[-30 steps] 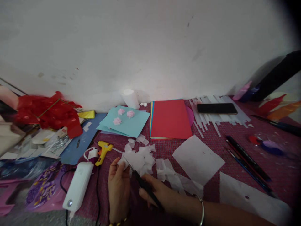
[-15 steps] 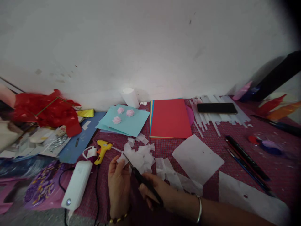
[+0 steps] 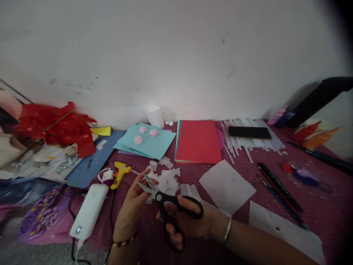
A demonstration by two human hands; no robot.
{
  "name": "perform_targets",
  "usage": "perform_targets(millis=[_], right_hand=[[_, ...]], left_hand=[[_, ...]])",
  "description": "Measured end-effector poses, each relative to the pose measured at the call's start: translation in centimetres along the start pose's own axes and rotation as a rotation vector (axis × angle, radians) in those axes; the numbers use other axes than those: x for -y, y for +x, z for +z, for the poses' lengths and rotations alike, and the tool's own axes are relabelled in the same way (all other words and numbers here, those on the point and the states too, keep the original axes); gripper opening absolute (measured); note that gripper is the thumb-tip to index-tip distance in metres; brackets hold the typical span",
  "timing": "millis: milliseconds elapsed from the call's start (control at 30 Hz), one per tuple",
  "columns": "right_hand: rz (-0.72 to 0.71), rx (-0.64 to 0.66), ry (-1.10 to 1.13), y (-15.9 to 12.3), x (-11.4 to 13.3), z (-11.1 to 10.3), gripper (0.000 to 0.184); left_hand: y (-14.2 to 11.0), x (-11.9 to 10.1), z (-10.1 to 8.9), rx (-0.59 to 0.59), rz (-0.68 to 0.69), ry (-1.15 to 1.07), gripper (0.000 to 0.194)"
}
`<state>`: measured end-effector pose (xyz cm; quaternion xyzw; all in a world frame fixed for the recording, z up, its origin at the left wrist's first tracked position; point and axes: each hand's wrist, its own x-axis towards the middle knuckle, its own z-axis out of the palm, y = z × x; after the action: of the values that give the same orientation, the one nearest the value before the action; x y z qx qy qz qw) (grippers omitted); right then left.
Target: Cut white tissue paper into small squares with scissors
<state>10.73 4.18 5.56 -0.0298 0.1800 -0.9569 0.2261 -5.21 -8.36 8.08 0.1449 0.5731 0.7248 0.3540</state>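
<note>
My right hand [image 3: 190, 221] grips black-handled scissors [image 3: 158, 197], fingers through the loops and blades spread apart. The blades point up and left, against the fingers of my left hand [image 3: 132, 200]. That hand is closed, thumb and fingers bent around a small piece of white paper [image 3: 149, 200], mostly hidden behind the blades. Just beyond lies a heap of cut white paper pieces [image 3: 168, 182]. White paper strips [image 3: 190, 190] are partly covered by my right hand.
A yellow glue gun [image 3: 120, 175] and white power bank [image 3: 89, 209] lie left. Behind are pink paper flowers [image 3: 138, 140] on blue sheets [image 3: 162, 143] and red paper [image 3: 198, 141]. Rightward are a white sheet [image 3: 227, 186], a phone [image 3: 249, 133] on glue sticks [image 3: 249, 154], and pens [image 3: 280, 187].
The scissors have swung from nearly closed to wide apart, and my right hand has turned with the handles spread. My left hand has tilted and shifted slightly.
</note>
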Motion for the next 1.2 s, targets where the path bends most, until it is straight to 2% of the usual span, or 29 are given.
perform_targets(millis=[133, 233, 300, 367, 433, 467, 567, 633, 700, 800, 900, 967, 1067, 1200], right_hand=[[-0.028, 0.001, 0.008, -0.9, 0.0, 0.2, 0.062], [-0.067, -0.039, 0.009, -2.5, 0.3, 0.3, 0.068], [-0.104, -0.057, -0.001, -3.6, 0.4, 0.2, 0.068], [-0.14, -0.078, -0.01, -4.4, 0.3, 0.2, 0.065], [-0.156, -0.088, -0.025, -4.9, 0.3, 0.2, 0.063], [-0.162, -0.091, -0.038, -5.2, 0.4, 0.2, 0.063], [-0.244, -0.119, -0.13, -6.8, 0.9, 0.7, 0.064], [-0.36, -0.187, -0.244, -8.7, 1.3, 1.3, 0.061], [-0.485, -0.315, -0.396, -11.0, 1.4, 2.0, 0.054], [-0.569, -0.554, -0.66, -14.2, 0.4, 2.7, 0.043], [-0.503, -0.695, -0.881, -16.2, -1.4, 2.8, 0.044], [-0.44, -0.741, -0.943, -16.8, -2.4, 2.7, 0.044], [-0.372, -0.774, -0.933, -17.0, -3.3, 2.5, 0.041], [-0.34, -0.771, -0.897, -16.9, -3.5, 2.1, 0.041]], left_hand=[[0.5, 0.3, -0.5, -0.016, 0.007, 0.059, 0.045], [1.3, 0.3, -1.8, -0.05, 0.081, 0.303, 0.045], [1.8, 0.2, -2.4, -0.115, 0.216, 0.616, 0.044], [2.1, 0.1, -2.5, -0.206, 0.43, 0.935, 0.041], [1.9, 0.1, -2.0, -0.223, 0.587, 1.083, 0.036], [1.6, 0.0, -1.6, -0.181, 0.604, 1.075, 0.033], [0.3, -0.3, -0.6, -0.057, 0.521, 0.93, 0.025], [-0.3, -0.4, -0.4, -0.063, 0.455, 0.874, 0.02], [-0.5, -0.3, -0.3, -0.062, 0.39, 0.865, 0.019], [-0.8, 0.8, 0.8, 0.113, 0.289, 0.988, 0.017], [-1.9, 2.9, 3.2, 0.286, 0.299, 1.29, 0.018], [-3.3, 4.6, 5.0, 0.289, 0.404, 1.485, 0.018], [-5.0, 7.0, 7.0, 0.252, 0.529, 1.631, 0.015], [-4.8, 8.3, 7.6, 0.147, 0.497, 1.638, 0.015]])
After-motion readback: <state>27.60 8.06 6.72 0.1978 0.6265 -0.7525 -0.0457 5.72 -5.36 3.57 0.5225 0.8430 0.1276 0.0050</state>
